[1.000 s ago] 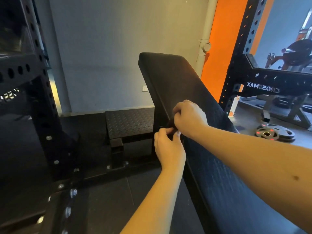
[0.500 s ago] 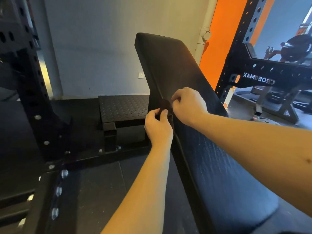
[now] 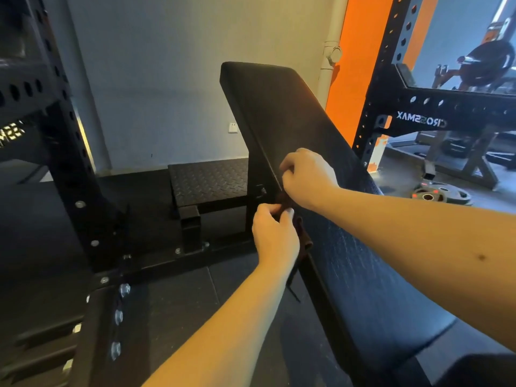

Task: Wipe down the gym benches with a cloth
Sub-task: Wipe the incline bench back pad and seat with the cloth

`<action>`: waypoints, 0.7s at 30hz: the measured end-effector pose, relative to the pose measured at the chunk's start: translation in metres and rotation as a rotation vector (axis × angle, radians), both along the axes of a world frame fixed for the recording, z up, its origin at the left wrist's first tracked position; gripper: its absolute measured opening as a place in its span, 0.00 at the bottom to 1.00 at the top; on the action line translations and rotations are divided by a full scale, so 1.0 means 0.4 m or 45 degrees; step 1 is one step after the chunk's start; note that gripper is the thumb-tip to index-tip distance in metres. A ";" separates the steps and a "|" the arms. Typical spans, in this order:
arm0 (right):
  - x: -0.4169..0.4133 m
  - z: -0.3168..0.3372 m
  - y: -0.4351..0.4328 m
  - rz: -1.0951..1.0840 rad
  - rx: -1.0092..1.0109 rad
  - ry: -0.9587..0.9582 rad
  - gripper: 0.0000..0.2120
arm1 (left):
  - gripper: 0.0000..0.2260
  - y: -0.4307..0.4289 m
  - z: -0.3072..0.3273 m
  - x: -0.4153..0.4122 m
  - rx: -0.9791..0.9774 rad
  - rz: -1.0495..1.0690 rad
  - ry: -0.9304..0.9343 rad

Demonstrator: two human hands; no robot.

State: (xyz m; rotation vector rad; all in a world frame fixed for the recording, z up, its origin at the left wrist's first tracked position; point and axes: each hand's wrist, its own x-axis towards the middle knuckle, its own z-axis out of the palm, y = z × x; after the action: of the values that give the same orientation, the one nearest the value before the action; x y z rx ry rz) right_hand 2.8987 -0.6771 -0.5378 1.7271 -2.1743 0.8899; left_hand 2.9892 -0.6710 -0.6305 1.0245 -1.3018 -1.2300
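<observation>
On the far left stands a tall black metal rack with round holes [image 3: 69,163]. Next to it, far back on the floor, sits a low black metal step with a bumpy top [image 3: 209,180]. In the middle, the left hand [image 3: 275,236] pinches a small dark cloth [image 3: 305,240] with bent fingers. The cloth is right at the left edge of the long black padded gym bench [image 3: 279,113], which tilts up and away. The right hand [image 3: 307,177], just above, curls its fingers on the top of the same cloth. Far right, round black weight plates [image 3: 441,194] lie on the floor.
</observation>
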 end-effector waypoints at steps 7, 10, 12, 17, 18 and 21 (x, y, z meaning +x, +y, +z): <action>-0.009 0.010 0.021 -0.027 -0.050 0.025 0.13 | 0.07 -0.081 0.032 -0.017 -0.086 0.064 0.077; -0.020 0.007 0.039 -0.015 -0.033 0.030 0.15 | 0.08 -0.056 0.012 -0.016 -0.078 0.032 -0.016; -0.022 0.008 0.045 -0.004 -0.036 0.029 0.15 | 0.09 -0.030 0.000 -0.010 -0.077 0.009 -0.103; -0.022 0.013 0.055 -0.005 -0.038 -0.038 0.15 | 0.09 0.088 -0.051 0.014 0.046 -0.084 -0.183; -0.022 0.009 0.058 -0.004 -0.026 -0.050 0.15 | 0.08 0.106 -0.065 0.019 0.077 -0.123 -0.186; -0.017 -0.006 0.064 0.013 0.016 -0.058 0.14 | 0.06 0.114 -0.068 0.030 0.107 -0.139 -0.151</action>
State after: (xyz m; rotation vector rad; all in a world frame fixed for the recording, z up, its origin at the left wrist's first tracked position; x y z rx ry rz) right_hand 2.8920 -0.6514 -0.5401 1.7418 -2.2064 0.9288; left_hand 3.0013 -0.6255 -0.6577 1.1128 -1.4227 -1.3327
